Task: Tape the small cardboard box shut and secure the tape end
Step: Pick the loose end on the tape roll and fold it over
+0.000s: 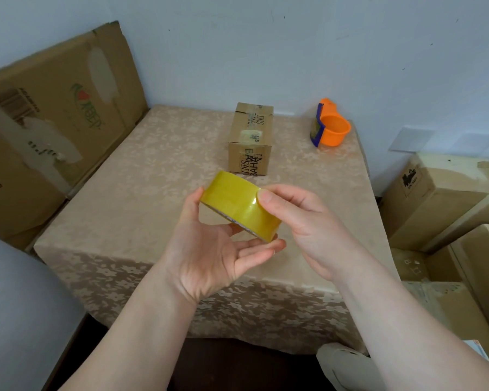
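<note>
A yellow tape roll (235,201) is held in the air above the middle of the table, tilted down to the right. My left hand (209,249) cradles it from below and the left. My right hand (302,221) grips its right side, thumb pressed on the outer face. The small cardboard box (250,139) stands behind the roll on the table, closed, with old tape strips across its top. Neither hand touches the box.
The table (153,193) has a beige floral cloth. An orange and blue tape dispenser (329,127) sits at its back right. A large flattened carton (51,119) leans at the left. Stacked cardboard boxes (446,198) stand at the right.
</note>
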{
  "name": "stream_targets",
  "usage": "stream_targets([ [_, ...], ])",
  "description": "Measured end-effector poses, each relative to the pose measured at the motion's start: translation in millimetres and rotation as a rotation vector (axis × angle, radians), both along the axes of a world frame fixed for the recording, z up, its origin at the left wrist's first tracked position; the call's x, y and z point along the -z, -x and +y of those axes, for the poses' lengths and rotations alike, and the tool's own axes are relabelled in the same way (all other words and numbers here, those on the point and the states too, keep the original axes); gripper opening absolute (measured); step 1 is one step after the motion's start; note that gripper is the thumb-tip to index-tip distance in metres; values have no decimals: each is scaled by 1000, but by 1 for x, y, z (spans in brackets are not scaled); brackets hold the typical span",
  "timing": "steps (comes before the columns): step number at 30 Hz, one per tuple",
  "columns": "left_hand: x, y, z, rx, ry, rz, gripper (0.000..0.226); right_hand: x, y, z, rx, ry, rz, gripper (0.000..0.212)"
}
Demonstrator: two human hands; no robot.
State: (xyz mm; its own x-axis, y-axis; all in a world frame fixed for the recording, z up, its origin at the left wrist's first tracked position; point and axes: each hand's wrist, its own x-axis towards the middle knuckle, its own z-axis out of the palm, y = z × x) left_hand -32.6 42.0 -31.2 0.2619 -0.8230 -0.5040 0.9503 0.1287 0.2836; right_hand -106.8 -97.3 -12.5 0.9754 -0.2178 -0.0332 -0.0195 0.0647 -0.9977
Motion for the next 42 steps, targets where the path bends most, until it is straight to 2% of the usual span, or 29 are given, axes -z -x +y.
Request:
stream_targets([
  [3,4,-3,1,56,-80,-78,99,2,-1,1,24,-17,-4,17],
  [7,3,-4,-3,6,-274,-421,74,10,-4,1,110,16,36,18],
  [10,5,-1,-5,-101,-388,-633,94,12,-4,3,110,35,76,22],
  [12,7,2,-7,-132,-431,-716,93,13,-4,5,125,14,109,29],
  [16,7,4,-10,-156,-461,-747,90,16,-4,6,159,-29,127,36],
  [19,9,4,-10,-160,-476,-760,88,17,-5,9,160,-23,136,23],
  [20,9,5,-10,-164,-481,-763,88,17,-6,10,154,-25,137,24],
  [23,8,7,-11,-177,-499,-773,89,18,-9,13,141,-48,131,47],
  [28,7,9,-12,-191,-528,-772,71,19,-12,17,200,-72,133,62],
  [35,7,10,-13,-192,-558,-764,67,26,-11,15,199,-98,154,51],
  [39,3,10,-14,-194,-574,-747,65,26,-9,18,229,-125,170,30],
  [42,4,9,-13,-211,-592,-745,79,24,-9,18,242,-183,170,24],
])
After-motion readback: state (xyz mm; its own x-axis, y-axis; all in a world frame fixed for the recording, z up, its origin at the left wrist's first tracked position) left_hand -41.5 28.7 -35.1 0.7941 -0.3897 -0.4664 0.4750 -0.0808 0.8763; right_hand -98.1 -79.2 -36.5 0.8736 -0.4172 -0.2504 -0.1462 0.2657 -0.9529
